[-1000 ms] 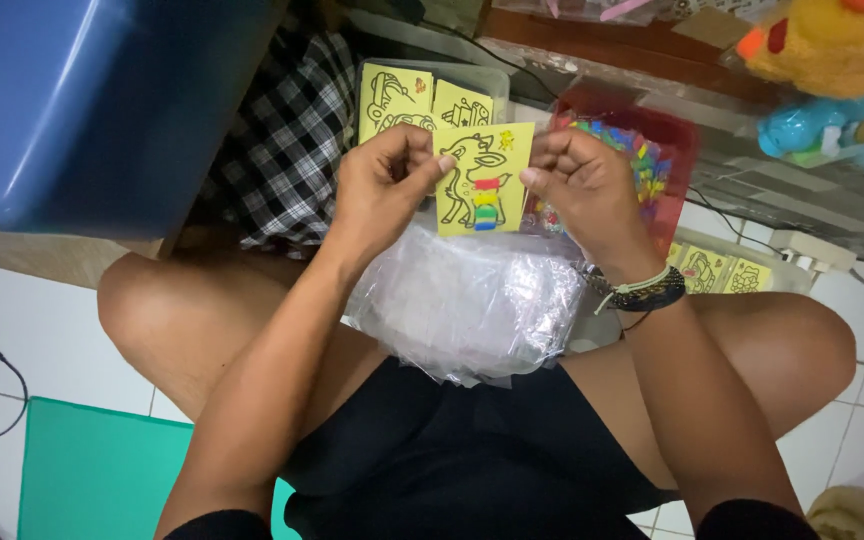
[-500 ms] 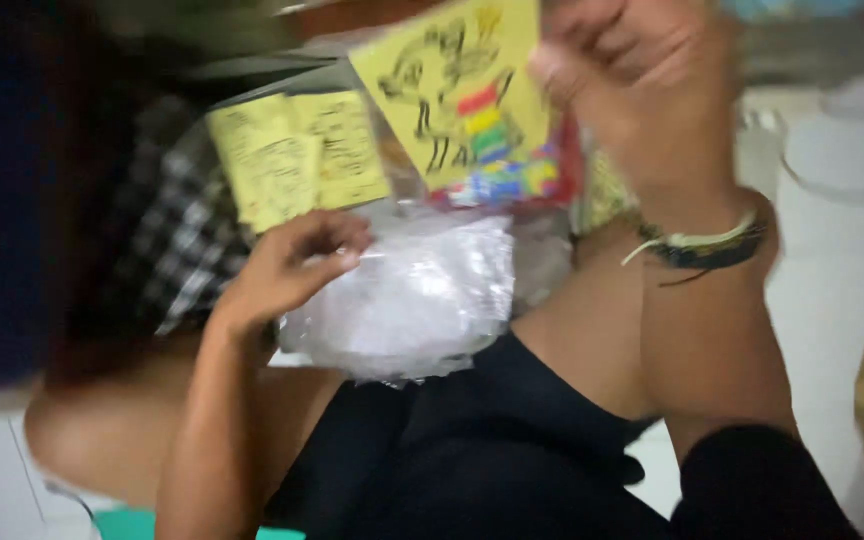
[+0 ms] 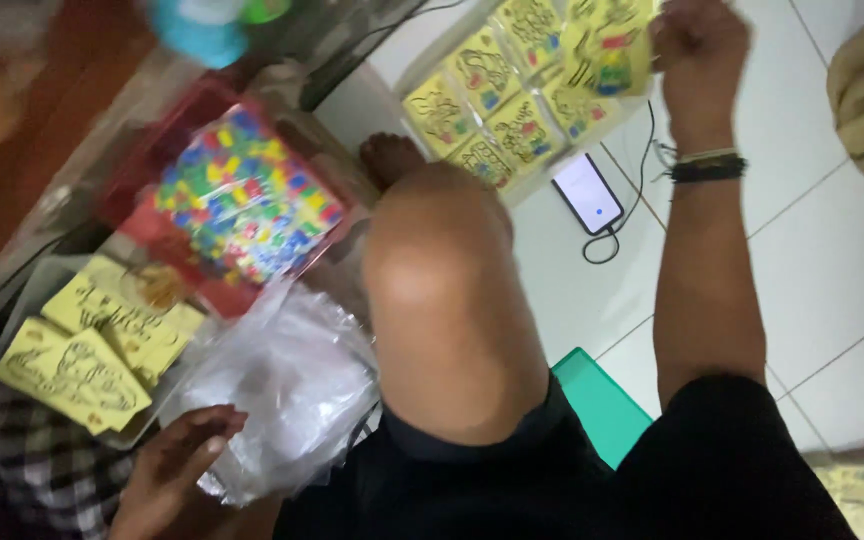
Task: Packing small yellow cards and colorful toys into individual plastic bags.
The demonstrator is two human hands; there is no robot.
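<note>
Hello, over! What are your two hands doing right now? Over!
Right hand holding yellow picture card over card rows. Left hand on crinkly clear plastic bag. Nothing blocking.

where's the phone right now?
Head view, upper right: the phone lies screen-up on the white tiled floor, cable plugged in, just below the sheet of yellow picture cards and left of the right hand's braceleted wrist.

Dim indoor light, heavy motion blur
</note>
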